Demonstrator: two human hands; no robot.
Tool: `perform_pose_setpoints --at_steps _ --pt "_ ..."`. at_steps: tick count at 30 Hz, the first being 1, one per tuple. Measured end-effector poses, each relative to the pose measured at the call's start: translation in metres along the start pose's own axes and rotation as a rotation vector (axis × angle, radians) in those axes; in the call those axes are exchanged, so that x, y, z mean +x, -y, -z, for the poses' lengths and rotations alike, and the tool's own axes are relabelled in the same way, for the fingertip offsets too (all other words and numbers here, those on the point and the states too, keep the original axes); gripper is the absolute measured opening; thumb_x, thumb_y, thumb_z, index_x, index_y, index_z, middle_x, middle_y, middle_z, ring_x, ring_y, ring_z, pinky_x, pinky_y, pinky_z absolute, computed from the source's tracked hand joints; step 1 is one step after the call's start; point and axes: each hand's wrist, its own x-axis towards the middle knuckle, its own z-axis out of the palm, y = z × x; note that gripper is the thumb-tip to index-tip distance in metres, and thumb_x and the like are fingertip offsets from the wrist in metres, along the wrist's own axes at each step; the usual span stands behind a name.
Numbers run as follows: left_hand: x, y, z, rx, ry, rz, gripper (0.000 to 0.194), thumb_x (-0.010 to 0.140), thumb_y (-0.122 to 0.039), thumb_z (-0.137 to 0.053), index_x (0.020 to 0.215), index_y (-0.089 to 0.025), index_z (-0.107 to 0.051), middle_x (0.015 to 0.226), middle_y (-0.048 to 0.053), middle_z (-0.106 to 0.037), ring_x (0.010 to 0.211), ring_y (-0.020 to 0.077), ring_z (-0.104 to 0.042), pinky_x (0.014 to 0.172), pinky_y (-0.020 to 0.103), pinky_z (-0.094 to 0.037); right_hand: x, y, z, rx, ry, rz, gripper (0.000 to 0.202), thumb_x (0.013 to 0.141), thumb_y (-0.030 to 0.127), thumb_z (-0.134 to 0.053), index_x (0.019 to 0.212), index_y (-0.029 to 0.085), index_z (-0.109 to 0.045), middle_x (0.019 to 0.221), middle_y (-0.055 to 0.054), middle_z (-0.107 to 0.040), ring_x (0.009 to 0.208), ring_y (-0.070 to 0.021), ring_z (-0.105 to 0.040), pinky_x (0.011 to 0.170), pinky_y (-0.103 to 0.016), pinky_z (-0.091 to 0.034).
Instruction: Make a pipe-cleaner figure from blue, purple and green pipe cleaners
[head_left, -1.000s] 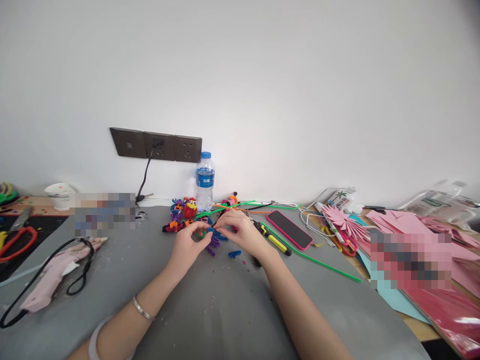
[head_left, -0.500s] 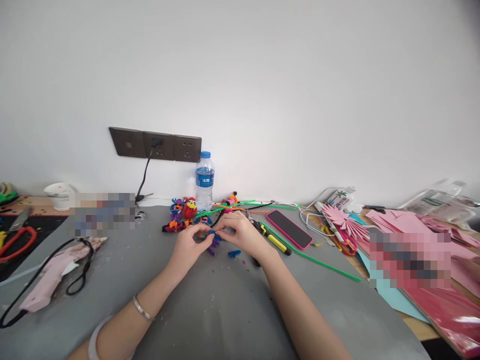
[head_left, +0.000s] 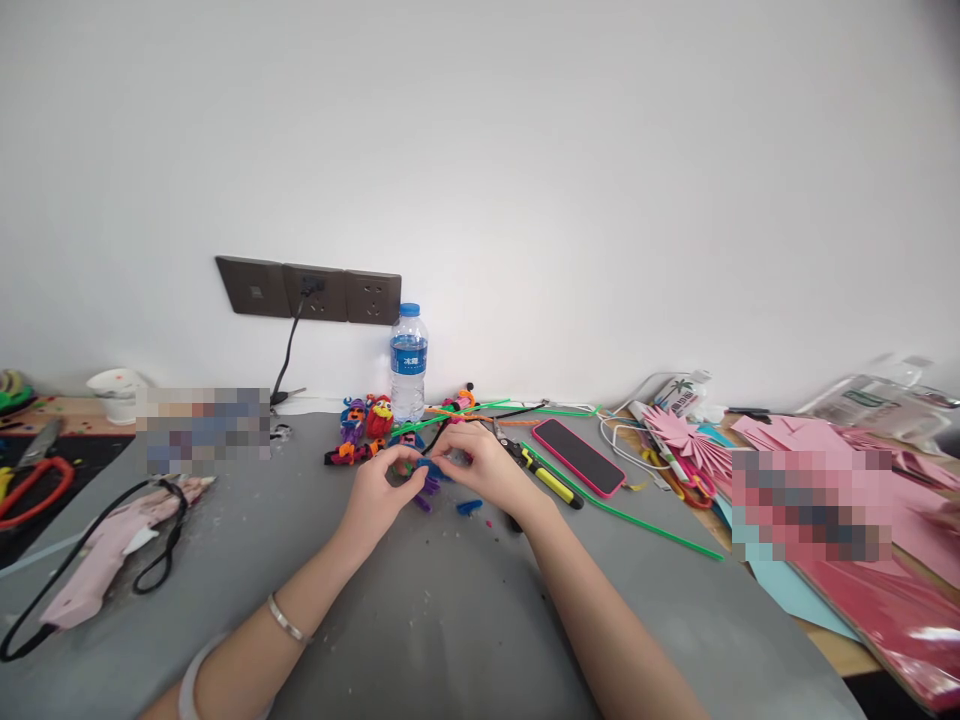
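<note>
A small blue and purple fuzzy piece [head_left: 426, 490] is held between my two hands over the grey mat. The thumb and forefinger of my left hand [head_left: 386, 485] pinch its left side. On its right side, my right hand [head_left: 476, 462] grips it with closed fingertips, which partly hide it. A loose blue fuzzy piece [head_left: 469, 507] lies just below my right hand. Behind my hands are a red and yellow figure [head_left: 379, 416], a purple and blue figure [head_left: 351, 420] and an orange, pink and black figure [head_left: 346, 454].
A water bottle [head_left: 409, 365] stands by the wall. Yellow-handled pliers [head_left: 553, 486], a phone [head_left: 578, 457] and a green stem [head_left: 652, 532] lie right of my hands. On the left are a pink glue gun [head_left: 94, 570] and red-handled scissors [head_left: 45, 490]; pink paper [head_left: 795, 440] lies far right.
My hands stay nearly in place, with only slight finger movement around the blue and purple piece. The view has shifted very slightly.
</note>
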Motion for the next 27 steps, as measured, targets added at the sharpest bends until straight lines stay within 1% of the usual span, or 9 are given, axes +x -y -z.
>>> perform_pose_setpoints --at_steps 3,5,7,10,13,17,22,27 --pt "0.002 0.0 0.001 -0.05 0.017 0.017 0.016 0.074 -0.032 -0.066 0.084 -0.02 -0.068 0.076 0.001 -0.066 0.072 0.0178 -0.057 0.071 0.029 -0.045 0.002 0.002 0.003 0.064 -0.049 -0.025 0.018 0.094 0.021 -0.051 0.086 0.019 -0.067 0.088 -0.006 -0.069 0.085 -0.0185 -0.062 0.083 -0.034 -0.047" --pt "0.004 0.0 0.002 -0.108 0.028 0.043 0.018 0.075 -0.033 -0.065 0.086 -0.019 -0.068 0.079 0.002 -0.065 0.073 0.0172 -0.057 0.07 0.028 -0.044 0.001 0.001 0.004 0.099 -0.056 -0.072 0.021 0.096 0.025 -0.048 0.093 0.019 -0.068 0.094 -0.008 -0.07 0.091 -0.0202 -0.063 0.086 -0.035 -0.047" --pt "0.005 0.001 0.003 -0.188 0.024 0.068 0.02 0.075 -0.034 -0.066 0.089 -0.018 -0.068 0.086 0.003 -0.067 0.076 0.0172 -0.058 0.071 0.028 -0.044 -0.001 -0.001 0.004 0.155 -0.027 -0.126 0.019 0.094 0.029 -0.052 0.102 0.019 -0.067 0.1 -0.009 -0.07 0.094 -0.0214 -0.064 0.086 -0.036 -0.048" --pt "0.005 0.001 0.003 -0.326 0.004 0.092 0.023 0.075 -0.034 -0.068 0.092 -0.019 -0.066 0.097 0.005 -0.067 0.084 0.0178 -0.059 0.075 0.027 -0.045 -0.003 -0.006 0.0 0.277 0.018 -0.171 0.024 0.089 0.032 -0.06 0.109 0.02 -0.063 0.099 -0.007 -0.069 0.089 -0.0199 -0.064 0.083 -0.034 -0.051" --pt "0.005 0.001 0.001 -0.429 -0.001 0.115 0.024 0.073 -0.034 -0.071 0.092 -0.019 -0.065 0.097 0.005 -0.066 0.089 0.0182 -0.059 0.077 0.027 -0.046 -0.003 -0.01 -0.005 0.38 -0.023 -0.182 0.023 0.087 0.031 -0.062 0.107 0.02 -0.061 0.093 -0.005 -0.067 0.083 -0.0176 -0.063 0.079 -0.032 -0.052" --pt "0.005 -0.001 0.001 -0.492 -0.011 0.137 0.026 0.07 -0.034 -0.074 0.09 -0.02 -0.065 0.094 0.003 -0.065 0.089 0.018 -0.059 0.08 0.027 -0.047 -0.001 -0.01 -0.012 0.452 -0.089 -0.229 0.021 0.086 0.033 -0.063 0.102 0.02 -0.062 0.091 -0.005 -0.066 0.079 -0.0172 -0.062 0.074 -0.031 -0.051" --pt "0.005 -0.002 0.002 -0.497 -0.024 0.156 0.027 0.068 -0.035 -0.076 0.088 -0.019 -0.067 0.093 0.005 -0.067 0.089 0.0197 -0.061 0.077 0.028 -0.049 0.0 -0.008 -0.016 0.57 -0.079 -0.273 0.022 0.085 0.038 -0.064 0.096 0.019 -0.061 0.087 -0.004 -0.063 0.074 -0.0158 -0.059 0.07 -0.03 -0.05" --pt "0.005 -0.002 0.003 -0.519 -0.015 0.18 0.028 0.067 -0.035 -0.077 0.088 -0.018 -0.069 0.094 0.006 -0.07 0.088 0.0199 -0.063 0.074 0.028 -0.05 -0.001 -0.006 -0.016 0.643 -0.053 -0.303 0.021 0.085 0.038 -0.064 0.094 0.019 -0.06 0.084 -0.003 -0.061 0.071 -0.0144 -0.058 0.069 -0.029 -0.05"
